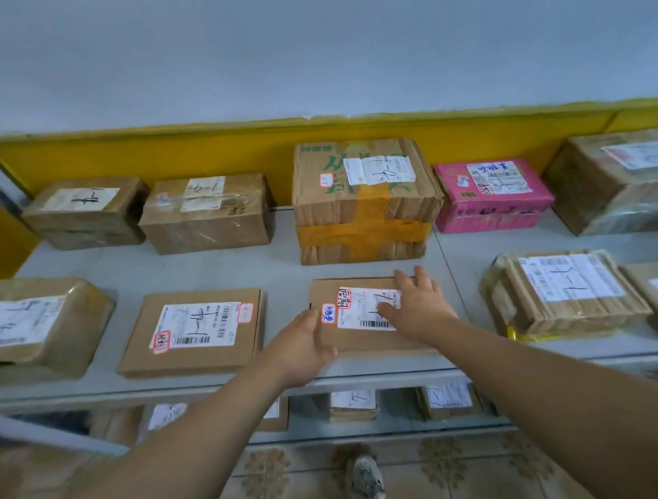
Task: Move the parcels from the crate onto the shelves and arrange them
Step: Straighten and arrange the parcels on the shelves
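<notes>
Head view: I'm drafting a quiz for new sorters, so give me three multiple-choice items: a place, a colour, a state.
1. Where does the flat parcel lie? A) on the floor B) on the shelf, before the tall taped box C) in a crate
2. What colour is the small box right of the tall taped box? A) blue B) green C) pink
3. How is the right hand? A) open, flat on the parcel B) a fist in the air C) gripping a pen
Answers: B, it lies on the shelf's front row; C, its lid and sides are pink; A, spread fingers rest on the label.
</notes>
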{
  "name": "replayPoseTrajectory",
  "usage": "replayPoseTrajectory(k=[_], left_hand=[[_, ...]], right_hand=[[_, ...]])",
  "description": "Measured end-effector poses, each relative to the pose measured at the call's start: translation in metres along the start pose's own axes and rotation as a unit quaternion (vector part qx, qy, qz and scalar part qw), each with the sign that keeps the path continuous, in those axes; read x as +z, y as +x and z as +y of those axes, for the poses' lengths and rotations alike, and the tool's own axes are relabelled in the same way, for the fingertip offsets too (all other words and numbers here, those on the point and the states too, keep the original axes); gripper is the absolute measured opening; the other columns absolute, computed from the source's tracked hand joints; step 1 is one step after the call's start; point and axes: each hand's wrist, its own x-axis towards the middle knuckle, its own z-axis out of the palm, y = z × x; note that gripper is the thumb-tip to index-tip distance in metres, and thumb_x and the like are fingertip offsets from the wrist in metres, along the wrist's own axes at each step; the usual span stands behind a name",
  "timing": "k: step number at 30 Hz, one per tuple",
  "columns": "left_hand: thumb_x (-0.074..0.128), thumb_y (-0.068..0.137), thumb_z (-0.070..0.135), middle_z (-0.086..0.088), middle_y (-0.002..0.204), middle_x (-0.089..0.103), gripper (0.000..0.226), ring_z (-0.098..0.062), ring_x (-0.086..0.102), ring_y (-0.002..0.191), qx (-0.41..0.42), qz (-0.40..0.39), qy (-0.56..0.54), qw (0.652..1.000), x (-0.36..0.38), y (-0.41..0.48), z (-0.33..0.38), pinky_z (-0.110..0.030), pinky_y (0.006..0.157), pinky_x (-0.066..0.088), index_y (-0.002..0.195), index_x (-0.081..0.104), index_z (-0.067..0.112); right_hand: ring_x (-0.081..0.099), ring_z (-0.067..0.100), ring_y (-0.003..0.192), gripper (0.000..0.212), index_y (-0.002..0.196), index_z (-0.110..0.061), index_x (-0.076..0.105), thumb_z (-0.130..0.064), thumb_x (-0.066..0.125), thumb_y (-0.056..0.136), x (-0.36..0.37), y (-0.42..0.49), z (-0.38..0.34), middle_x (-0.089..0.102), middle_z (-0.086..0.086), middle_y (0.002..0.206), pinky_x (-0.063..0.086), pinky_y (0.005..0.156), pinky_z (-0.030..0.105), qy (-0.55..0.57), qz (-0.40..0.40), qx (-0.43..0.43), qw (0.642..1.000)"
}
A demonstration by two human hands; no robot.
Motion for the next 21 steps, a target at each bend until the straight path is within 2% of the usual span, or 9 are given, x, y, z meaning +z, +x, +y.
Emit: replayPoseTrajectory(k=[4, 7, 11, 14, 16, 21], left_hand=[[0.056, 0.095, 0.028, 0.000, 0.163, 0.009, 0.070, -0.014, 0.016, 0.148, 0.018, -0.004, 0.049, 0.999, 0.012, -0.013, -0.013, -0.025, 0.116, 0.017, 0.155, 0.019, 0.023], [0.054, 0.096, 0.030, -0.002, 0.164, 0.002, 0.073, -0.019, 0.015, 0.149, 0.009, -0.016, 0.054, 0.998, 0.013, -0.020, -0.018, -0.029, 0.117, 0.015, 0.156, 0.013, 0.020], [0.056, 0.094, 0.039, -0.005, 0.162, 0.012, 0.077, -0.025, 0.021, 0.146, 0.008, -0.031, 0.069, 0.997, 0.004, -0.022, -0.021, -0.040, 0.119, 0.020, 0.156, 0.014, 0.021], [0.055, 0.096, 0.037, -0.007, 0.163, 0.003, 0.077, -0.025, 0.007, 0.150, 0.026, -0.029, 0.098, 0.994, -0.007, -0.022, -0.013, -0.037, 0.120, 0.011, 0.156, 0.010, 0.021], [0.056, 0.096, 0.038, -0.006, 0.163, 0.006, 0.075, -0.024, 0.006, 0.150, 0.055, -0.019, 0.120, 0.991, -0.015, -0.021, -0.005, -0.036, 0.120, 0.012, 0.156, 0.013, 0.023], [0.059, 0.090, 0.038, -0.001, 0.154, 0.033, 0.063, -0.022, 0.031, 0.141, 0.120, 0.009, 0.129, 0.984, -0.028, -0.016, 0.021, -0.040, 0.115, 0.029, 0.147, 0.035, 0.030]], right_hand=[[-0.005, 0.031, 0.152, 0.074, 0.157, -0.022, 0.016, -0.054, 0.047, 0.098, 0.023, -0.016, 0.002, 0.002, 0.011, 0.165, 0.017, 0.121, 0.047, -0.026, -0.025, 0.004, 0.999], [0.002, 0.032, 0.152, 0.075, 0.157, -0.022, 0.020, -0.056, 0.047, 0.096, 0.022, -0.021, 0.000, 0.007, 0.011, 0.164, 0.018, 0.122, 0.047, -0.047, -0.020, -0.002, 0.999], [0.008, 0.031, 0.151, 0.074, 0.157, -0.019, 0.023, -0.055, 0.048, 0.097, 0.001, -0.026, -0.002, 0.009, 0.013, 0.165, 0.017, 0.122, 0.045, -0.064, 0.000, -0.018, 0.998], [0.008, 0.030, 0.152, 0.073, 0.157, -0.019, 0.020, -0.055, 0.045, 0.098, -0.024, -0.032, -0.001, 0.010, 0.012, 0.165, 0.018, 0.121, 0.045, -0.079, 0.018, -0.023, 0.996], [0.009, 0.029, 0.151, 0.073, 0.157, -0.019, 0.020, -0.054, 0.044, 0.099, -0.040, -0.035, 0.003, 0.012, 0.011, 0.165, 0.018, 0.121, 0.045, -0.078, 0.033, -0.017, 0.996], [0.014, 0.027, 0.151, 0.072, 0.157, -0.022, 0.023, -0.055, 0.045, 0.097, -0.072, -0.044, 0.032, 0.017, 0.008, 0.164, 0.019, 0.121, 0.046, -0.086, 0.075, 0.021, 0.993]])
